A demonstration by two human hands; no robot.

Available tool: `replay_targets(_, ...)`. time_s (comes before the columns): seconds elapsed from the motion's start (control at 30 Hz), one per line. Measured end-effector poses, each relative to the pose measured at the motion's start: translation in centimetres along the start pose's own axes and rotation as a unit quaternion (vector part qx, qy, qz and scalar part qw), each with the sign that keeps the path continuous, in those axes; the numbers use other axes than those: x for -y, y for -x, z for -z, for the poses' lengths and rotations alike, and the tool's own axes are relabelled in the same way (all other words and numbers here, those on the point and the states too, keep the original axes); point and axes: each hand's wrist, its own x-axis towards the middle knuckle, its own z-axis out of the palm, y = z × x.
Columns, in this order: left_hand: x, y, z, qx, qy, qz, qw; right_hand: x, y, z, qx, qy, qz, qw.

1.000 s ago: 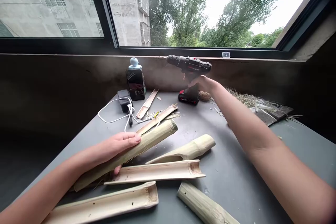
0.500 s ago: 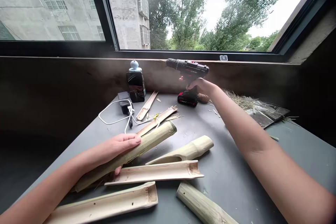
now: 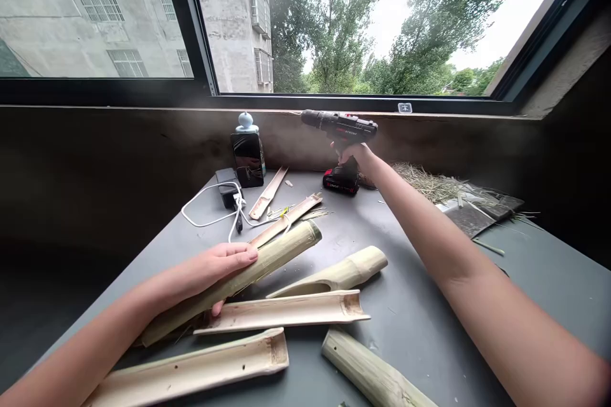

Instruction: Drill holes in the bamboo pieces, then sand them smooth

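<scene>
My left hand point(image 3: 229, 267) is wrapped round a split bamboo piece point(image 3: 277, 251), its green outer side up, tilted toward the back right. At the back of the table, my right hand point(image 3: 352, 156) grips the handle of a black cordless drill point(image 3: 341, 126), whose chuck points left. The drill's red-and-black battery base point(image 3: 340, 180) is down at the table's surface; whether it touches cannot be made out. Close to my left hand lie a hollow bamboo half point(image 3: 286, 313), a cut bamboo tube point(image 3: 344, 273) and another half with small holes point(image 3: 205, 365).
A bamboo piece with a hole point(image 3: 372, 365) lies at the front right. Behind my left hand are a white cable point(image 3: 205, 224), a charger point(image 3: 226, 186), a phone point(image 3: 248, 159) standing upright and bamboo strips point(image 3: 268, 193). Straw shavings point(image 3: 424, 184) cover a dark board point(image 3: 482, 216) at right.
My right hand and the drill have shifted very slightly left. My left hand keeps its hold on the bamboo piece; the whole view has moved a little.
</scene>
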Motion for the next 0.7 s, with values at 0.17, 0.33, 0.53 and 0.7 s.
replay_targets(0.17,-0.1,0.2,-0.2,-0.007,-0.002,0.005,1.000,-0.2,-0.3,-0.2,-0.013,-0.002,-0.009,1.000)
replay_targets(0.33,0.0,0.2,-0.1,-0.011,-0.001,0.008,1.000,-0.2,-0.1,0.1,0.000,-0.008,-0.012,1.000)
replay_targets(0.53,0.1,0.1,0.0,-0.008,0.005,0.003,1.000,0.3,1.2,0.7,0.042,-0.028,-0.003,0.999)
replay_targets(0.7,-0.2,0.4,-0.1,-0.016,-0.005,0.012,1.000,1.7,1.6,1.0,0.074,-0.056,-0.006,0.996)
